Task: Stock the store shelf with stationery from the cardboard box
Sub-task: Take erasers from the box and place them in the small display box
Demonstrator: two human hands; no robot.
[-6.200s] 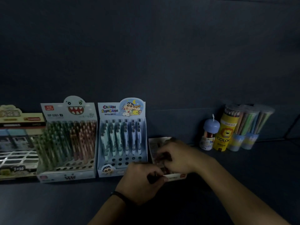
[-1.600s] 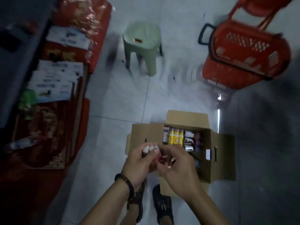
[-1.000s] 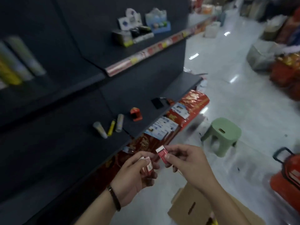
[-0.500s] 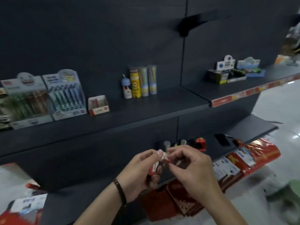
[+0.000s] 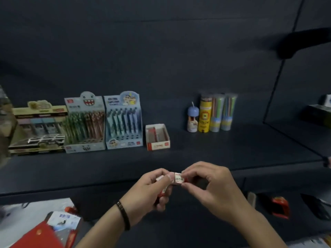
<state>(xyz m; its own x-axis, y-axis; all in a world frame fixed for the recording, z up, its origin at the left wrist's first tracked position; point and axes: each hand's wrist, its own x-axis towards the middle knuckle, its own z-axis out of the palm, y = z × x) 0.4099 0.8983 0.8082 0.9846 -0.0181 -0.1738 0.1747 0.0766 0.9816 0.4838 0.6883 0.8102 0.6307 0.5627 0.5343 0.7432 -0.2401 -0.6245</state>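
Note:
I face the dark shelf (image 5: 232, 151). A small red and white eraser display box (image 5: 157, 136) stands open on it, partly filled. Below the shelf's front edge, my left hand (image 5: 152, 190) grips a few small red and white erasers. My right hand (image 5: 206, 183) pinches one white eraser (image 5: 179, 179) marked 2B by its right end, right beside my left thumb. The cardboard box is out of view.
Left of the eraser box stand a blue pen display (image 5: 123, 122), a pen display with a toothy face (image 5: 84, 124) and a beige display (image 5: 37, 129). Pencil tubes (image 5: 215, 113) stand to the right. A red item (image 5: 280, 206) lies on the lower shelf.
My view swung from the cardboard box on the floor up and left to the shelf. My hands, holding erasers, now sit in front of the eraser box, with one eraser pinched out.

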